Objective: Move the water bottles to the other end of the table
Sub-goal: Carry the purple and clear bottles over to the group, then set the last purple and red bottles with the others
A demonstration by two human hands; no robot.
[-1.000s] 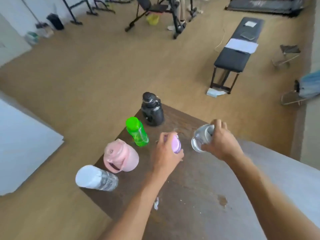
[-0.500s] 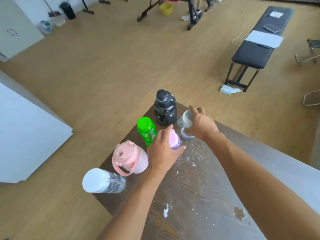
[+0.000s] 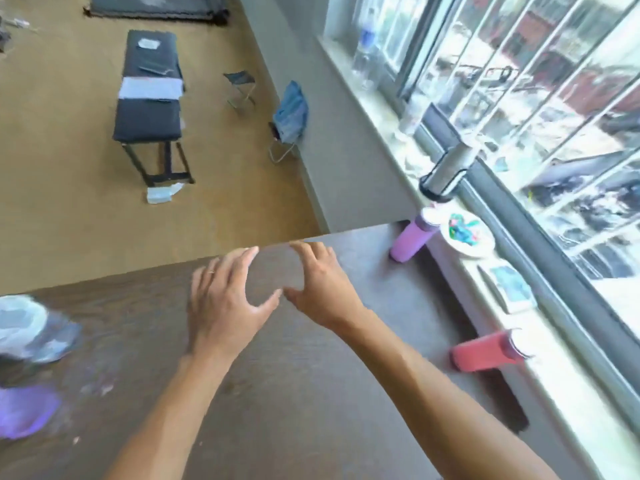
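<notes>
Both hands hover empty over the dark wooden table (image 3: 311,393). My left hand (image 3: 225,299) and my right hand (image 3: 322,285) have their fingers spread, thumbs nearly touching. At the far right corner of the table stands a purple bottle (image 3: 410,239) with a white lid. A red bottle (image 3: 485,351) stands at the table's right edge by the windowsill. At the left edge, blurred, are a clear bottle with a white cap (image 3: 31,327) and a violet bottle (image 3: 24,410).
A windowsill (image 3: 554,368) runs along the right with a plate of coloured bits (image 3: 465,233), a card, a metal flask (image 3: 446,171) and plastic bottles further back. On the floor beyond stand a black bench (image 3: 149,98) and a folding stool (image 3: 239,88).
The view has swung right toward the window end of the table. Both hands have let go of the violet and clear bottles and moved right, open, over the table's middle.
</notes>
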